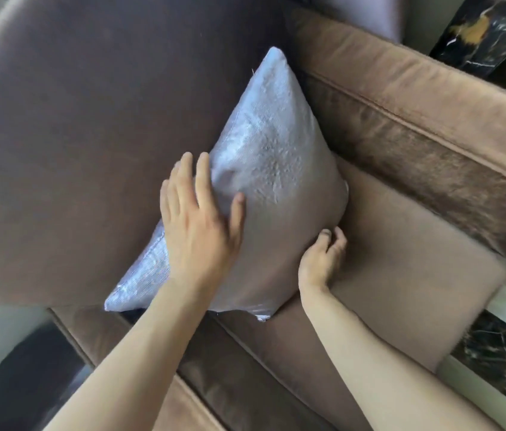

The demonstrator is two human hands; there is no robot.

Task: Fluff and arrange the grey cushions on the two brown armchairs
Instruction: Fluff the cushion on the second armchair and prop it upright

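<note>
head view: the square grey ribbed-fabric cushion (264, 188) stands on edge on the seat of the brown velvet armchair (416, 126), leaning against its dark backrest. my left hand (197, 225) lies flat on the cushion's face, fingers spread and gripping nothing. my right hand (323, 259) curls loosely at the lower edge, touching it, not clamped. i judge the step to be arranging. next move calls for squaring the cushion upright.
</note>
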